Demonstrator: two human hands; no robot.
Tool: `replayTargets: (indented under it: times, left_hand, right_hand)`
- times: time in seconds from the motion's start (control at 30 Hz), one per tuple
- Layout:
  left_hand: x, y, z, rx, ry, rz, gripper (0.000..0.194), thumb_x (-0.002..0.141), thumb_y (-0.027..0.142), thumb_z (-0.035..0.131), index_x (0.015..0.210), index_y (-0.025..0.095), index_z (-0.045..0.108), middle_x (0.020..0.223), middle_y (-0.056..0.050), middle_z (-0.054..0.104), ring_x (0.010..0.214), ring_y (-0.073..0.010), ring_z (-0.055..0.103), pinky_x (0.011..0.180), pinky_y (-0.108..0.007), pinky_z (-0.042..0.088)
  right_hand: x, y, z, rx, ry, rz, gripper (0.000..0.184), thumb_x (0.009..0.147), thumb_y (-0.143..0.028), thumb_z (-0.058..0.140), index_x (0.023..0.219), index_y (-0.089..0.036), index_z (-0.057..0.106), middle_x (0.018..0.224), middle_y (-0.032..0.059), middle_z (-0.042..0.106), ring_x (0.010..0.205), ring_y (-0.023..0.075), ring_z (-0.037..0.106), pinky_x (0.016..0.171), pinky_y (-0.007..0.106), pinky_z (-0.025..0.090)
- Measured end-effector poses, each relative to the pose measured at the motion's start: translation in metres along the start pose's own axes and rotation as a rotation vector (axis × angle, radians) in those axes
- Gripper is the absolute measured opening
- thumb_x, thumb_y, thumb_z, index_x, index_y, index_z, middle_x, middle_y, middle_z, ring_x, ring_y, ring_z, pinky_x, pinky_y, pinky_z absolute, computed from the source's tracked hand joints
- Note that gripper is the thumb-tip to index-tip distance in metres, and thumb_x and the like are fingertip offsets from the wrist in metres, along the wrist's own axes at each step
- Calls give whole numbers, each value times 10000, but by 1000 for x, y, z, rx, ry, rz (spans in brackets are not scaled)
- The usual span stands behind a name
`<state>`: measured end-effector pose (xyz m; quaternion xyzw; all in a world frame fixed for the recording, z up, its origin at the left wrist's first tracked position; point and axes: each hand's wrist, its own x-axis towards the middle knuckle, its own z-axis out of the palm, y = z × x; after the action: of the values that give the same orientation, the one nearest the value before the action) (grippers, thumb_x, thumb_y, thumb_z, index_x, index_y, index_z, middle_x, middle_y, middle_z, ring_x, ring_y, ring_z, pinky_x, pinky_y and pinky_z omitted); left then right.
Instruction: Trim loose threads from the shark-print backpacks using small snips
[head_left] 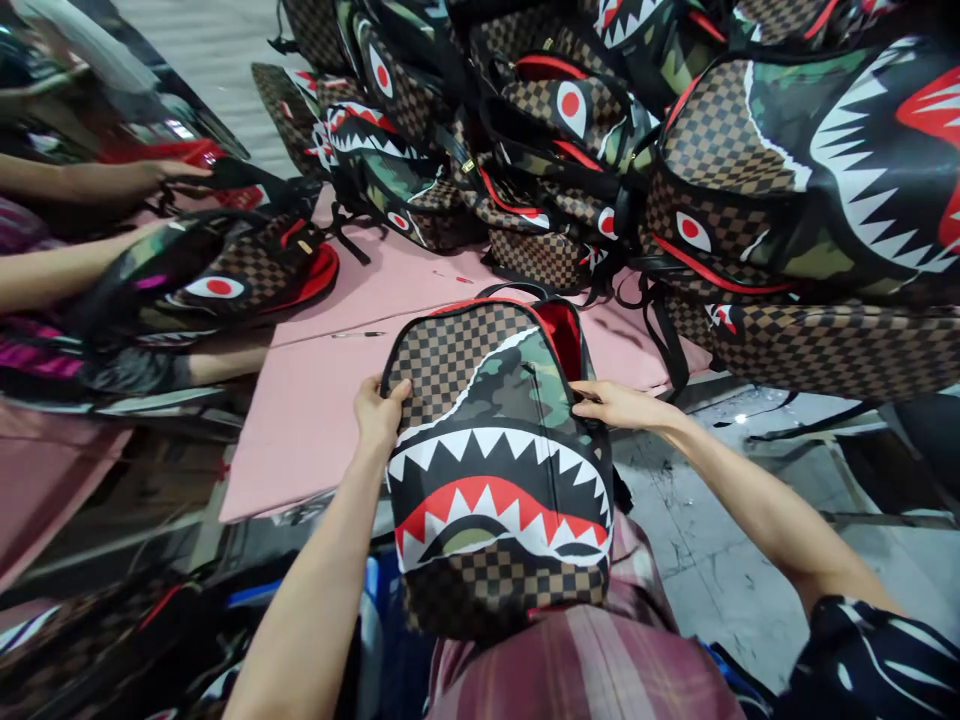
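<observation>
A backpack [491, 450] with brown checker, camouflage and a shark-mouth print lies front up across my lap and the edge of the pink table [315, 400]. Its red-lined top is open toward the table. My left hand [379, 412] grips the bag's left side near the top. On the right side my right hand [619, 405] pinches the edge by the zipper.
A big heap of the same shark-print backpacks [675, 150] covers the far and right part of the table. At the left, another person's hands [161, 175] handle one more backpack [225, 275]. Grey floor [720, 540] lies to my right.
</observation>
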<state>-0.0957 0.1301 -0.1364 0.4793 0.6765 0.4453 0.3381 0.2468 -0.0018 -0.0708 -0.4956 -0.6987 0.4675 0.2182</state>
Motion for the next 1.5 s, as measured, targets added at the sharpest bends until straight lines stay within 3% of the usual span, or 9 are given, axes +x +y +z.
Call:
replayTargets:
  times: [0.2, 0.57, 0.77, 0.87, 0.93, 1.03, 1.23, 1.37, 1.5]
  left_hand:
    - [-1, 7, -4, -143, -12, -145, 330, 587, 160, 683, 901, 152, 583, 691, 8, 611, 548, -115, 573, 572, -262, 520]
    - [-14, 15, -18, -41, -172, -150, 227, 633, 289, 635, 766, 128, 545, 627, -37, 619, 549, -170, 591, 578, -354, 523]
    - [-52, 28, -37, 112, -417, 114, 297, 773, 438, 507, 706, 163, 595, 779, -32, 673, 885, -194, 594, 982, -416, 352]
    - [-67, 34, -36, 219, -570, 207, 259, 770, 407, 548, 659, 179, 601, 813, 5, 686, 947, -183, 575, 1089, -472, 100]
    - [-71, 44, -32, 340, -693, 277, 366, 860, 407, 404, 661, 172, 601, 826, -2, 683, 931, -175, 574, 1083, -505, 7]
    - [-71, 66, -29, 428, -845, 361, 602, 925, 427, 147, 632, 158, 600, 778, -33, 674, 878, -169, 580, 1076, -467, 119]
    - [-67, 92, -25, 316, -970, 446, 764, 883, 582, 88, 526, 157, 614, 624, -57, 652, 754, -155, 581, 855, -275, 403]
    - [-52, 77, -27, 177, -997, 314, 738, 859, 627, 187, 506, 147, 622, 590, -49, 634, 667, -138, 561, 766, -256, 432]
    - [-47, 63, -42, 15, -899, 92, 537, 769, 610, 483, 534, 145, 616, 569, -15, 620, 634, -139, 552, 702, -259, 459]
  right_hand:
    - [6, -24, -4, 165, -64, -73, 253, 812, -280, 494, 951, -96, 596, 913, 51, 615, 790, 163, 532, 701, 269, 420]
    - [1, 9, 19, 563, 199, 106, 512, 627, -338, 704, 1075, -111, 600, 555, -71, 451, 498, 69, 397, 480, 201, 320]
    - [-6, 76, 21, 857, 891, 312, 456, 401, -284, 776, 810, -131, 646, 590, -21, 553, 498, 102, 484, 434, 214, 370]
    - [-2, 105, 4, 833, 981, 302, 363, 413, -315, 735, 720, -158, 619, 485, -58, 471, 391, 72, 385, 360, 204, 299]
    - [0, 116, -7, 792, 1026, 299, 312, 402, -284, 740, 656, -164, 605, 423, -82, 397, 347, 48, 290, 327, 198, 228]
    - [-3, 126, -14, 732, 1070, 303, 309, 373, -272, 756, 615, -162, 598, 385, -98, 341, 336, 36, 229, 317, 194, 161]
    - [-12, 130, -12, 632, 1051, 318, 431, 342, -379, 762, 667, -143, 607, 373, -105, 330, 336, 32, 206, 330, 186, 115]
    - [-3, 119, -11, 559, 982, 306, 460, 386, -454, 736, 695, -158, 569, 396, -111, 318, 352, 40, 199, 341, 191, 137]
    - [12, 93, 4, 459, 862, 242, 417, 515, -512, 665, 712, -165, 545, 527, -42, 471, 460, 91, 379, 421, 218, 296]
